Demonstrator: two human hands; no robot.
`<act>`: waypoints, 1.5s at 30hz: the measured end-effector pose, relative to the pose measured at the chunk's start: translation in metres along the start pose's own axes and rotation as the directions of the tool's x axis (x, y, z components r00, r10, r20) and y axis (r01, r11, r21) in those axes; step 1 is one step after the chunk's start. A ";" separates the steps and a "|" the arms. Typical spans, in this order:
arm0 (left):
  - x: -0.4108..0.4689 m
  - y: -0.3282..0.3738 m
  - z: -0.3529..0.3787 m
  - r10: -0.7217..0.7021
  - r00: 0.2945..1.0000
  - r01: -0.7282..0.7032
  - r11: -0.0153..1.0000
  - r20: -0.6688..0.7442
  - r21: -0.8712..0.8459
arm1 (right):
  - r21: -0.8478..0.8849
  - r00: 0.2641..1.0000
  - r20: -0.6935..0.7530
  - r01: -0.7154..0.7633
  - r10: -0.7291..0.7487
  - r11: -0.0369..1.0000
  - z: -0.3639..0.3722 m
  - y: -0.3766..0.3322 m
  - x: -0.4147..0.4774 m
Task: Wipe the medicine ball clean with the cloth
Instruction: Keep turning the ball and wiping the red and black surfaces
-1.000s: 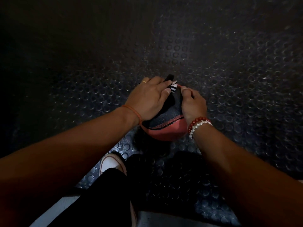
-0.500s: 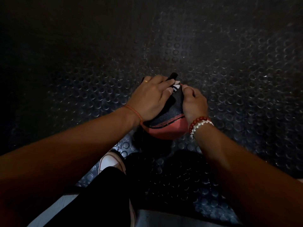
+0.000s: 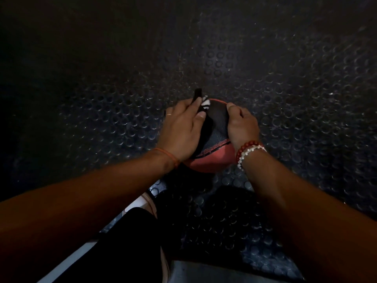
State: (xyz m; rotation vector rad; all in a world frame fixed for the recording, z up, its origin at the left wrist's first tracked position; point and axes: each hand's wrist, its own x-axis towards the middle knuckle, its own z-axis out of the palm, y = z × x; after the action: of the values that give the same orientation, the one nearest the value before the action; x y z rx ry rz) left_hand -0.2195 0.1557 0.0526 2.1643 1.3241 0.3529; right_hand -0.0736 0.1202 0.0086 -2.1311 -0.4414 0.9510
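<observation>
Slid leftward off the crown since 0.5 s ago, pinching limp black, white-striped cloth (image 3: 204,106) between fingertips (image 3: 201,115) of the left hand (image 3: 181,129), gripping with curled fingers (image 3: 231,106) of the right hand (image 3: 242,127) the round, grainy black-and-red medicine ball (image 3: 217,128) on coin-studded rubber floor (image 3: 289,103).

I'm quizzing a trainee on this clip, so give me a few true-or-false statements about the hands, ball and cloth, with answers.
1. The left hand holds the cloth against the medicine ball. True.
2. The right hand hangs free of the ball. False: it grips the ball's right side.
3. The ball sits on a studded floor. True.
4. The beaded bracelets are on the left wrist. False: they are on the right wrist.
</observation>
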 end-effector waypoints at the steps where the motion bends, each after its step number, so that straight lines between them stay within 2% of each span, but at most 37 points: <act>1: -0.001 0.004 0.000 0.084 0.996 -0.083 0.995 -0.007 0.052 | 0.006 1.000 -0.001 0.002 -0.002 1.000 0.000 0.000 0.001; 4: 0.011 0.004 -0.001 0.226 0.972 -0.232 0.963 0.057 0.140 | 0.017 1.000 0.003 0.004 -0.004 1.000 0.001 0.002 -0.001; 6: 0.026 0.000 0.000 0.184 0.977 -0.196 0.974 0.106 0.116 | 0.010 1.000 -0.011 0.009 -0.009 1.000 0.002 0.003 -0.003; 8: 0.043 -0.009 0.002 0.018 0.990 -0.023 0.999 0.139 0.033 | 0.003 1.000 -0.019 0.010 -0.010 1.000 0.002 0.002 -0.004; 11: 0.056 -0.022 0.004 -0.255 0.949 0.275 0.957 0.183 -0.089 | 0.011 1.000 -0.006 0.001 -0.001 1.000 0.001 0.000 -0.005; 14: 0.037 -0.028 0.009 -0.392 0.909 0.414 0.891 0.145 -0.185 | 0.013 1.000 -0.002 -0.011 0.011 1.000 -0.001 -0.001 -0.003; 16: 0.013 -0.025 0.013 -0.362 0.931 0.364 0.902 0.052 -0.234 | 0.001 1.000 -0.005 -0.007 0.007 1.000 -0.002 -0.001 -0.002; 17: 0.002 -0.022 0.014 -0.310 0.951 0.299 0.921 -0.003 -0.248 | 0.001 1.000 -0.003 -0.004 0.004 1.000 -0.002 -0.001 -0.002; 19: -0.011 -0.014 0.013 -0.151 0.986 0.136 0.976 -0.073 -0.172 | 0.010 1.000 -0.005 0.006 -0.006 1.000 -0.002 -0.001 -0.003; 21: -0.009 -0.008 0.009 0.057 0.996 -0.060 0.998 -0.075 -0.030 | 0.010 1.000 -0.007 0.008 -0.007 1.000 -0.002 0.001 -0.004; 23: 0.002 -0.006 0.005 0.231 0.973 -0.229 0.971 -0.027 0.067 | 0.010 1.000 -0.010 0.005 -0.005 1.000 -0.002 0.002 -0.006; 25: 0.016 -0.009 0.001 0.265 0.963 -0.267 0.961 0.043 0.070 | 0.021 1.000 -0.020 0.003 -0.003 1.000 -0.003 0.003 -0.008; 28: 0.031 -0.010 0.003 0.113 0.992 -0.110 0.993 0.058 -0.047 | 0.030 0.999 -0.034 -0.009 0.010 1.000 -0.001 0.000 -0.008; 30: 0.038 -0.012 0.004 -0.113 0.992 0.123 0.975 0.064 -0.183 | 0.035 0.999 -0.036 -0.017 0.019 0.999 0.000 -0.001 -0.009; 32: 0.037 -0.021 0.008 -0.348 0.930 0.367 0.866 0.119 -0.338 | 0.048 0.999 -0.043 -0.029 0.031 0.998 -0.002 -0.001 -0.010; 33: 0.033 -0.025 0.009 -0.420 0.897 0.438 0.797 0.140 -0.416 | 0.052 0.998 -0.042 -0.034 0.036 0.998 -0.002 0.000 -0.010; 35: 0.017 -0.023 0.011 -0.516 0.848 0.498 0.697 0.122 -0.516 | 0.047 0.999 -0.031 -0.035 0.036 0.998 -0.003 0.000 -0.009; 37: -0.005 -0.013 0.016 -0.563 0.824 0.504 0.669 0.070 -0.546 | 0.046 0.999 -0.025 -0.022 0.023 0.999 -0.003 -0.001 -0.007; 38: -0.017 -0.007 0.019 -0.557 0.830 0.483 0.684 0.037 -0.546 | 0.046 1.000 -0.024 -0.018 0.019 0.999 -0.003 -0.002 -0.007; 41: -0.041 0.004 0.022 -0.432 0.901 0.372 0.816 -0.039 -0.442 | 0.049 1.000 -0.016 -0.008 0.009 0.999 -0.003 0.000 -0.008; 43: -0.037 -0.002 0.020 -0.251 0.964 0.213 0.926 -0.088 -0.313 | 0.053 1.000 -0.019 0.000 0.001 0.999 -0.003 0.004 -0.009; 45: -0.023 -0.012 0.015 -0.022 0.996 0.006 0.982 -0.082 -0.187 | 0.062 0.999 -0.034 0.000 0.002 0.998 -0.002 0.004 -0.010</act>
State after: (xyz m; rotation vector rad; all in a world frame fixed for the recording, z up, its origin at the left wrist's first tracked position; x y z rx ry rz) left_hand -0.2319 0.1348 0.0354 2.0024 1.2957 0.5461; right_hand -0.0783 0.1108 0.0110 -2.0886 -0.3895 0.9156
